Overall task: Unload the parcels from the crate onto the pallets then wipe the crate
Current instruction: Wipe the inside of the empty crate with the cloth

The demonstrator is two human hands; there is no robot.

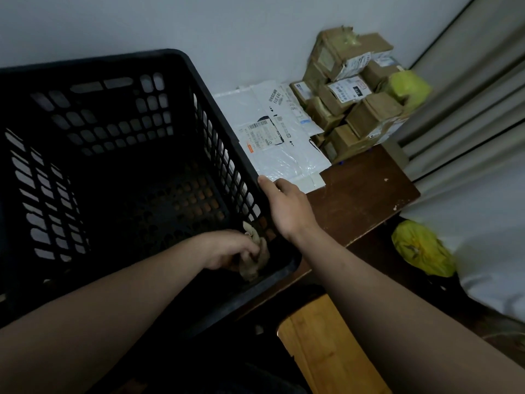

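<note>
I see through one camera, worn on the person's head. It looks forward and down, from above, right into the black crate [218, 106]. It is close: both bare arms come in from the bottom edge. The left hand [227, 250] holds a rag [250, 272] low in the crate, and the right hand [288, 207] grips the rim. At the top right, the wide view reaches the parcels [355, 109] by the wall [227, 29].

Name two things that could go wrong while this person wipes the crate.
1. The cloth, gripped by the left hand in the near corner of the crate, may snag in the slotted wall.
2. Only the right hand on the rim steadies the crate; if it slips, the crate might slide into the mailers beside it and jolt the unevenly stacked boxes.
</note>
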